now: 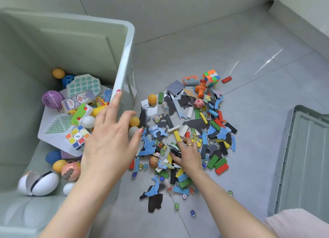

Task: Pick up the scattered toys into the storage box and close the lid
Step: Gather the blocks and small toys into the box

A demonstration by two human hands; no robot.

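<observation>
A pale green storage box (122, 63) fills the left side, holding balls, a cube, a card pack and a white basket. My left hand (110, 139) hovers over the box's right rim with fingers spread and straight, holding nothing. A pile of scattered toys (188, 131) lies on the floor to the right: puzzle pieces, coloured blocks, marbles, balls. My right hand (187, 154) reaches into the middle of the pile, fingers curled round a clutch of dark puzzle pieces (175, 149). The box lid (306, 157) lies on the floor at the right.
A Rubik's cube (211, 77), an orange figure (200, 89) and a red block (226, 79) sit at the pile's far edge. Loose marbles (192, 212) lie near me. Grey tiled floor (249, 42) extends beyond; a wall base runs along the top right.
</observation>
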